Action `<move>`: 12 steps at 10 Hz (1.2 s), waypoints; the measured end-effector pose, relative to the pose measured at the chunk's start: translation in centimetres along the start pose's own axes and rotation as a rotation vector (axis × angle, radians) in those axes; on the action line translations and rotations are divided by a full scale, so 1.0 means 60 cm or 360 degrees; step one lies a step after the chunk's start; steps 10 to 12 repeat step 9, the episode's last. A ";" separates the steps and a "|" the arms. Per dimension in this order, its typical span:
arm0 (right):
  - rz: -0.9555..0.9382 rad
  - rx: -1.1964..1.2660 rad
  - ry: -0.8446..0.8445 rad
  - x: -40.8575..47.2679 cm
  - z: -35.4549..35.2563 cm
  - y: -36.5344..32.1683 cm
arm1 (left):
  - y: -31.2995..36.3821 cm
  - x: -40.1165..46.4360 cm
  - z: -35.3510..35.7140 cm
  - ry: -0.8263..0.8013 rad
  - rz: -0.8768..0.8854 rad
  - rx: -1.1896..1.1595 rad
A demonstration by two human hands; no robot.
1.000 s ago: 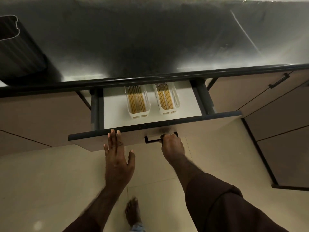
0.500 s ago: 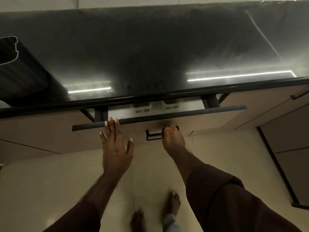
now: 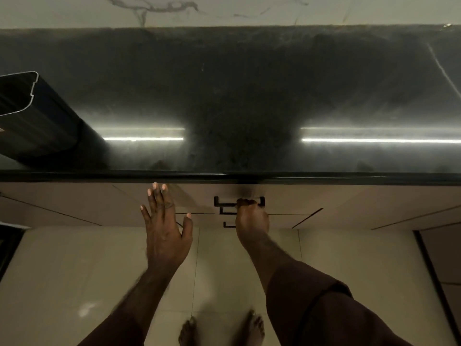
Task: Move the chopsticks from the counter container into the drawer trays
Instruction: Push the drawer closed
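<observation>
- The drawer (image 3: 199, 196) is shut; its front lies flush with the neighbouring cabinet fronts, just under the tabletop (image 3: 224, 96) edge.
- The chopsticks and the trays are out of sight; from this view their position cannot be told.
- Left hand (image 3: 166, 228): flat, fingers spread and extended, palm against the drawer front. Fingertips reach up to the dark front lip of the tabletop.
- Right hand (image 3: 252, 221): fingers curled closed around the handle (image 3: 224, 200) on the drawer front. The grip sits toward the right end of the handle.
- Two more dark handles show just below the gripped one, partly hidden by the right hand.
- Tabletop: dark, glossy stone, with two bright strip-light reflections, one on each side of a central shadow.
- A dark ribbed container (image 3: 37, 121) stands at the far left of the tabletop; its open top is cut off by the frame edge, contents not visible.
- Both sleeves are dark. Two bare feet (image 3: 254, 328) stand on the pale tiled floor (image 3: 62, 270) below the hands.
</observation>
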State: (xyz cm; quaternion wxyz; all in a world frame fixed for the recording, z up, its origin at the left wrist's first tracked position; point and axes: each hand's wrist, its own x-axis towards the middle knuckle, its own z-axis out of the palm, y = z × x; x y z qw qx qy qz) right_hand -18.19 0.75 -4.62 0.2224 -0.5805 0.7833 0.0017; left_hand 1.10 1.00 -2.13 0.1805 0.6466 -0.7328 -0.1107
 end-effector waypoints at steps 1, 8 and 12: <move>0.0036 0.0073 -0.0049 0.015 -0.003 -0.001 | 0.003 0.012 0.002 0.0022 0.0029 -0.0022; 0.0184 0.0522 0.0002 0.034 -0.006 -0.001 | -0.016 0.052 -0.015 0.0102 0.0197 -0.0253; 0.0082 0.0348 0.0061 0.017 -0.033 -0.009 | -0.015 0.046 -0.023 0.0103 0.0238 -0.0258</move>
